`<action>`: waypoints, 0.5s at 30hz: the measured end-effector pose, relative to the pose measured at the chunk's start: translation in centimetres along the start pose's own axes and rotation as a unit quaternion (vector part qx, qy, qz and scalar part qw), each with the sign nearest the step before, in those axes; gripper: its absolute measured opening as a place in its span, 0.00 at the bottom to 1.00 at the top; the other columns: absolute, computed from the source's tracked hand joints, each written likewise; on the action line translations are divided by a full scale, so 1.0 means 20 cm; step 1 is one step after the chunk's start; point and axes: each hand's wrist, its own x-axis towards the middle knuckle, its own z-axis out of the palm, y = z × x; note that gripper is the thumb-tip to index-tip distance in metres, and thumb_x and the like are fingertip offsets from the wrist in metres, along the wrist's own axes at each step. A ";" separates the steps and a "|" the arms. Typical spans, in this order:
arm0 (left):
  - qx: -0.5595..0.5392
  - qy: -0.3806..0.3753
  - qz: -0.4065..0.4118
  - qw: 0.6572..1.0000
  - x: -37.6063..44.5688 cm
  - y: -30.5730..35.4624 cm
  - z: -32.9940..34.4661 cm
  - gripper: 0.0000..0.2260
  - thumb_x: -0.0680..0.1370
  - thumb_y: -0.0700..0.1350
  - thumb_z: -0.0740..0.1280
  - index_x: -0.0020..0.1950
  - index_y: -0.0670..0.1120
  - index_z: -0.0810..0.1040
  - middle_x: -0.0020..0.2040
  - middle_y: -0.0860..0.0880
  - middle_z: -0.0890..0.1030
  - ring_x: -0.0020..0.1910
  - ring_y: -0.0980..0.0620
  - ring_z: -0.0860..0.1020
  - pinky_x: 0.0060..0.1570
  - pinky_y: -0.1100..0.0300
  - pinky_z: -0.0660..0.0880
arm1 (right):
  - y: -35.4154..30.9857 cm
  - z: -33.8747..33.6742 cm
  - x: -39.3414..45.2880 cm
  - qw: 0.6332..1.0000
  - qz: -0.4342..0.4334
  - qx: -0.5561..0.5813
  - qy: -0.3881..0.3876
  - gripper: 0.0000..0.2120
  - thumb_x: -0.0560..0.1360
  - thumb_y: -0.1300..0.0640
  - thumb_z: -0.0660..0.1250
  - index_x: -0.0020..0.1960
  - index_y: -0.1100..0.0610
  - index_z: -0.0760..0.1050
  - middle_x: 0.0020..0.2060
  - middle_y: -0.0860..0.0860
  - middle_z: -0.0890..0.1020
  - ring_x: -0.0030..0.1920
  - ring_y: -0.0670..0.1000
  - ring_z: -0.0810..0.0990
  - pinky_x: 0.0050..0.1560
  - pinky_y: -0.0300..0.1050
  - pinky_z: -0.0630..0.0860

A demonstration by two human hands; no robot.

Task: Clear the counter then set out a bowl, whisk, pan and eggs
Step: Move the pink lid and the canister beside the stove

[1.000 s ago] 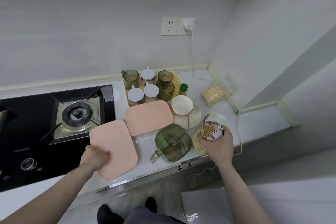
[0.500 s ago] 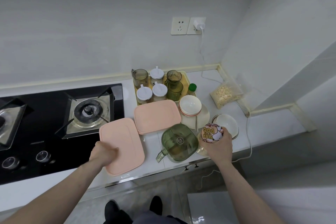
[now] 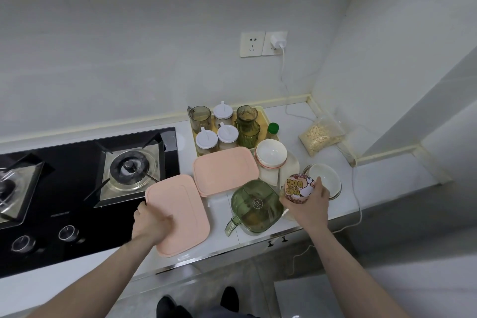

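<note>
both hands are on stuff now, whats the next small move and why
Probably lift both away at once. The left hand grips the near pink lid at its stove-side edge, and the right hand holds the cartoon-printed jar, so each grip looks set. The counter is crowded with bowls and containers, and clearing comes first.

white bowl (image 3: 271, 156) | upright, seemingly stacked | counter, beside pink lid (image 3: 225, 171)

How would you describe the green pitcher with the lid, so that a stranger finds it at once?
Start at the gas stove and go right, past the two pink lids. The green pitcher stands at the counter's front edge, beside the right hand. Unlike the green cups behind, it has a squarish lid.
</note>
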 end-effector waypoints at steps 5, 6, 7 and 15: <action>0.050 0.015 0.139 0.989 -0.13 0.08 -0.05 0.41 0.75 0.52 0.74 0.80 0.43 0.55 0.78 0.41 0.58 0.75 0.35 0.60 0.72 0.42 0.63 | -0.03 -0.06 -0.11 0.999 -0.032 -0.013 0.026 0.52 0.67 0.39 0.80 0.80 0.53 0.55 0.76 0.55 0.59 0.75 0.63 0.62 0.72 0.62 0.69; 0.051 0.012 0.179 0.982 -0.17 0.13 -0.08 0.39 0.75 0.51 0.73 0.80 0.43 0.56 0.78 0.41 0.58 0.76 0.35 0.59 0.74 0.43 0.62 | -0.07 -0.08 -0.16 0.998 -0.050 -0.002 0.036 0.48 0.68 0.41 0.80 0.79 0.52 0.58 0.76 0.54 0.60 0.75 0.62 0.62 0.71 0.62 0.70; 0.052 0.008 0.227 0.973 -0.20 0.18 -0.13 0.37 0.76 0.50 0.72 0.80 0.44 0.58 0.78 0.42 0.59 0.76 0.37 0.60 0.75 0.44 0.61 | -0.10 -0.10 -0.19 0.996 -0.071 0.009 0.045 0.45 0.69 0.42 0.79 0.77 0.51 0.60 0.75 0.53 0.60 0.74 0.62 0.62 0.71 0.61 0.71; 0.065 -0.070 0.542 0.835 -0.55 0.71 -0.66 0.20 0.77 0.50 0.72 0.68 0.55 0.73 0.76 0.56 0.63 0.75 0.53 0.62 0.70 0.65 0.59 | -0.69 -0.44 -0.40 0.973 -0.213 0.091 0.025 0.30 0.73 0.53 0.76 0.72 0.46 0.70 0.68 0.43 0.71 0.65 0.43 0.71 0.64 0.42 0.71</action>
